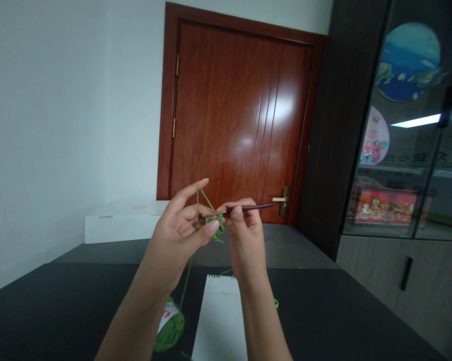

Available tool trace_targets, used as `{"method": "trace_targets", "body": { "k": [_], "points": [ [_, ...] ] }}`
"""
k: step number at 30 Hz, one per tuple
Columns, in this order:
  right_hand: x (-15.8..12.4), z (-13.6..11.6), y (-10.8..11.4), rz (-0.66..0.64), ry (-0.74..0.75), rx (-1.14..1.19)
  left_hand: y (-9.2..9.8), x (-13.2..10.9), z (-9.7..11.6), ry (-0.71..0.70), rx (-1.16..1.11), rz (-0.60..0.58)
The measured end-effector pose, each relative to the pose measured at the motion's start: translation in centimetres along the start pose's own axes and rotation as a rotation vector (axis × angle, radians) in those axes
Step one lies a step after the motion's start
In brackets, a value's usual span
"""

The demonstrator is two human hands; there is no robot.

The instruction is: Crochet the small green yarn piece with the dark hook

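Note:
Both hands are raised close together over the table. My left hand (pixel 183 220) pinches a small piece of green crochet work (pixel 217 231) between thumb and fingers. Its index finger points up, with green yarn (pixel 198 203) looped over it. In my right hand (pixel 244 225) is a crochet hook (pixel 254 206) with a dark handle, held between thumb and fingers. The hook's metal shaft points left and meets the crochet work; its tip is too small to make out clearly. From my left hand the yarn runs down to a green yarn ball (pixel 172 331) with a paper label.
A spiral notepad (pixel 220 316) lies on the black table mat (pixel 316 311) below my hands. By my right forearm is a small bright green item (pixel 276 303). A white box (pixel 123 220) stands at the back left. Behind are a wooden door (pixel 233 115) and a glass-fronted cabinet (pixel 384 281).

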State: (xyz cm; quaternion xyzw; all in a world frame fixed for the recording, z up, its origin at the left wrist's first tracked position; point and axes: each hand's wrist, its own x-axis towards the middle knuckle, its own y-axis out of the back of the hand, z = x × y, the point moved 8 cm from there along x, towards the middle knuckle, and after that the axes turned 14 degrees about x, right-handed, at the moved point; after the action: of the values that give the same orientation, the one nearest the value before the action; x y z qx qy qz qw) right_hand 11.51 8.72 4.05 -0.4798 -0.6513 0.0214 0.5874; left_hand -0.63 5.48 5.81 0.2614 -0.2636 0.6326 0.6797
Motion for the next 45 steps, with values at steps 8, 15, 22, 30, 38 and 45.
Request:
{"method": "trace_targets", "body": {
  "k": [8, 15, 22, 30, 38, 45],
  "points": [
    [0.2, -0.6, 0.3, 0.050, 0.078, -0.060, 0.1, 0.1, -0.4, 0.022, -0.001, 0.043],
    [-2.1, -4.5, -0.8, -0.020, 0.537, -0.686, -0.8, -0.5, -1.5, 0.219, -0.219, 0.033],
    [-0.8, -1.6, -0.4, 0.031, 0.264, -0.050, -1.9, -0.5, -2.8, 0.381, -0.402, -0.086],
    [-1.0, -3.4, -0.5, -0.050, 0.372, -0.387, -0.7, -0.6, -0.1, 0.100, -0.069, 0.054],
    [-2.5, -4.3, -0.6, 0.076, 0.543, -0.254, -2.9, -1.3, -2.6, 0.420, -0.382, -0.177],
    [-0.6, 0.0, -0.5, 0.097, -0.042, 0.121, -0.4, -0.4, -0.7, 0.146, -0.161, 0.034]
  ]
}}
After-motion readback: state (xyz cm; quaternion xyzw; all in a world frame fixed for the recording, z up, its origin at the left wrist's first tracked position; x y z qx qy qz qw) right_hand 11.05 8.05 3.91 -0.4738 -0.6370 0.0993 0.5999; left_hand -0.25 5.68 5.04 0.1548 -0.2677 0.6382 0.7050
